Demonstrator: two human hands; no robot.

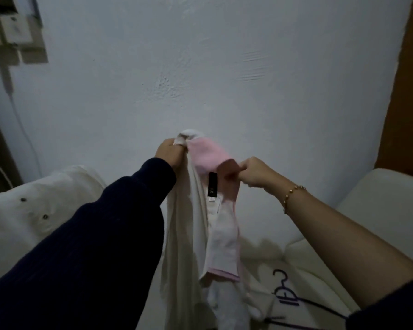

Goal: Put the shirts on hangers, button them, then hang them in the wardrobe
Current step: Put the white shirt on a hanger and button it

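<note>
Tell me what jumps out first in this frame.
Dead centre, a white-and-pink shirt hangs in the air in front of the bare wall, its top gripped by the left hand and its pink collar pinched by the right hand. A dark hanger lies on the pale surface at lower right. A white garment with dark studs is heaped at the left.

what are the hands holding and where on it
A white shirt, held up by its pink collar: left hand grips one end, right hand pinches the other.
</note>
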